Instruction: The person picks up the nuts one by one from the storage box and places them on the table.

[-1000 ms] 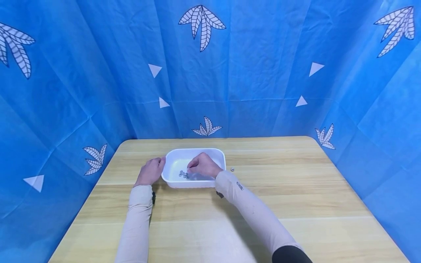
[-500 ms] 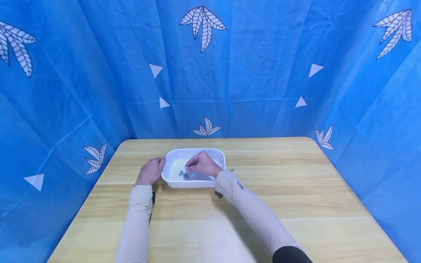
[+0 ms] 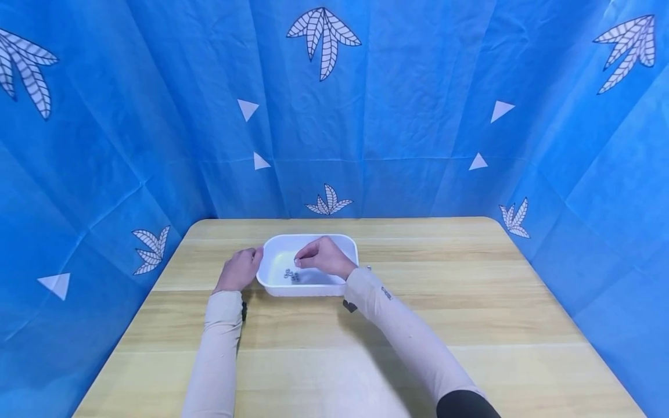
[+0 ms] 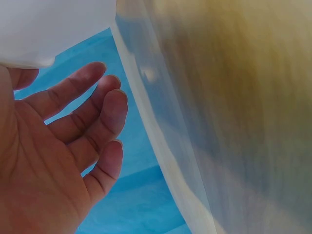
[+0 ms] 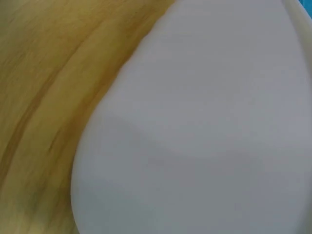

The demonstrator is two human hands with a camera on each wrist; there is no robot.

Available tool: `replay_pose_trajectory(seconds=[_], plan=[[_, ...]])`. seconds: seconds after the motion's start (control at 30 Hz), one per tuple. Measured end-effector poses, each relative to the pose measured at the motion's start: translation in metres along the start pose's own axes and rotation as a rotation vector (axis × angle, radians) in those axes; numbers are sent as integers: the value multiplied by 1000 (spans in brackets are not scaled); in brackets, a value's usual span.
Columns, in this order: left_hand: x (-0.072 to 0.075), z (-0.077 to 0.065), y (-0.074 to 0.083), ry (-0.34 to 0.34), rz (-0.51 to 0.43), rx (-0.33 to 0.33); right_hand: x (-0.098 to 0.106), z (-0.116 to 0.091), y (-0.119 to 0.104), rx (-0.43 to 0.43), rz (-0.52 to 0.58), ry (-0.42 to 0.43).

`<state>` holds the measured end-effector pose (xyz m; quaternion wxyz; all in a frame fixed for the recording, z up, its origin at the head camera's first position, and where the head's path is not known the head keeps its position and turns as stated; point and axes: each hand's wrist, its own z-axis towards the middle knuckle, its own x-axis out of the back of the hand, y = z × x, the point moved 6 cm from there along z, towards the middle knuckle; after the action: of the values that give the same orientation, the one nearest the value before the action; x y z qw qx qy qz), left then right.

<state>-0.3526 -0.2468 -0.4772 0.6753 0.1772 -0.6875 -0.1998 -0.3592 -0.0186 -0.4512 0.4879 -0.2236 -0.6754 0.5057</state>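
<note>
A white plastic tray [image 3: 272, 283] stands on the wooden table, with several small silvery metal nuts [image 3: 291, 275] clustered on its floor. My right hand [image 3: 325, 256] is over the tray, thumb and fingertips pinching a small shiny nut [image 3: 297, 263] above the cluster. At the tray's left end, my left hand [image 3: 240, 269] touches the rim with its thumb side. In the left wrist view its other fingers [image 4: 114, 114] are loosely bent and hold nothing. The right wrist view shows only the tray's outer wall [image 5: 195, 122] and wood; the fingers are out of sight there.
Another small metal nut [image 3: 369, 267] lies on the table [image 3: 470, 302] just right of the tray, partly behind the right sleeve. Blue curtains [image 3: 418, 116] with white leaf and triangle prints hang behind the table and at both sides.
My right hand has risen slightly from the cluster, carrying the pinched nut up and a little away from the others. The left hand has stayed at the tray's left end.
</note>
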Motion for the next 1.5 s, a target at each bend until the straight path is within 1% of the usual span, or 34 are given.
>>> replay_pose_trajectory(seconds=[0.13, 0.43, 0.63, 0.83, 1.13, 1.33, 1.5], plan=[[1, -1, 0, 2, -1, 2, 3, -1, -2, 14, -2, 1], [1, -1, 1, 5, -1, -4, 13, -6, -3, 8, 0, 14], [2, -1, 0, 12, 9, -12, 20, -8, -3, -3, 3, 9], [3, -1, 0, 13, 12, -11, 28, -12, -6, 23, -10, 27], [1, 0, 1, 13, 7, -7, 41, -19, -1, 36, 57, 47], [1, -2, 1, 12, -5, -6, 53, -25, 2, 6, 78, 73], [-1, -1, -1, 3, -9, 0, 63, -31, 5, 10, 95, 91]])
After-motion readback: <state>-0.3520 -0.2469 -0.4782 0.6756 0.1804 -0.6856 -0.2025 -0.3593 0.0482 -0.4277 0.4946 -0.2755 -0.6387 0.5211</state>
